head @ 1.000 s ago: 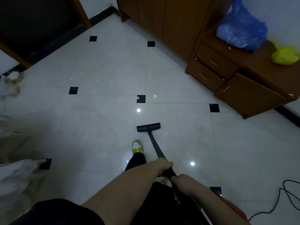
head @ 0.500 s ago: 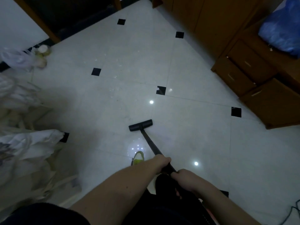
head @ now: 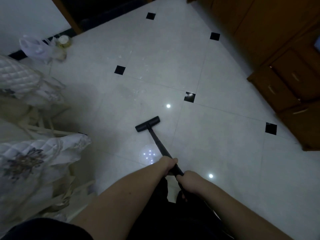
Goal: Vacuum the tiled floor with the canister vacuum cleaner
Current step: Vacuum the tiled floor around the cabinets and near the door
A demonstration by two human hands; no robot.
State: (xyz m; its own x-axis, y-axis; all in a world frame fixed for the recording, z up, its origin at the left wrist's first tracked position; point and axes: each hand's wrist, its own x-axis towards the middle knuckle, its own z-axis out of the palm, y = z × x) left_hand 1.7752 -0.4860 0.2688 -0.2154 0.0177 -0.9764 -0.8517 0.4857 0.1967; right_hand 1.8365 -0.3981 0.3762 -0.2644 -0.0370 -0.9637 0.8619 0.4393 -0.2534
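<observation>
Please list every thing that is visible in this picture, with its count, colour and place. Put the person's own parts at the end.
floor head: one, black, flat on the floor, centre
wand: one, black, from the floor head back to both hands
tiled floor: one, pale with small black squares
debris: scattered bits, whitish, beyond the floor head
quilted bedding: pale, flowered, left edge
plastic bag: one, clear, by the far left wall
jar: one, yellowish, beside the bag
cabinets: brown wood, with drawers, right side
doorway: one, dark, top
left hand: one, grips the wand, ahead of the right
right hand: one, grips the wand nearer the body
</observation>
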